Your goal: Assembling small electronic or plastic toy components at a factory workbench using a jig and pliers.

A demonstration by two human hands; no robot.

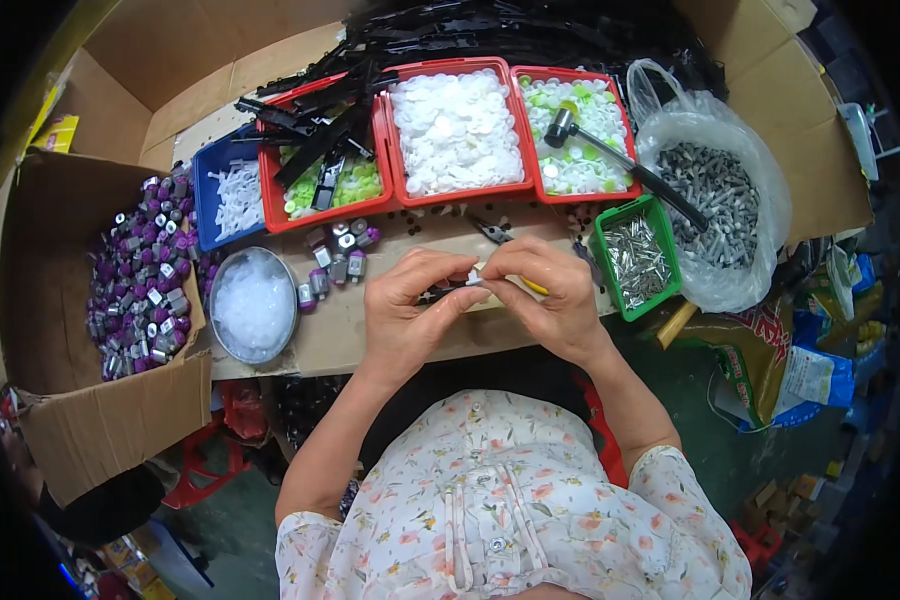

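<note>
My left hand and my right hand meet above the front of the cardboard-covered table. A small white plastic piece is pinched between the fingertips of both hands. Next to it, a black plastic part shows under my left fingers, mostly hidden. Pliers lie just beyond my hands; a yellow handle shows by my right fingers. To the left of my left hand sit several small metal motors with purple ends.
Red bins hold white discs, green-and-white discs under a hammer, and black strips. A blue tray, metal bowl and motor-filled carton stand left; a green basket and plastic bag right.
</note>
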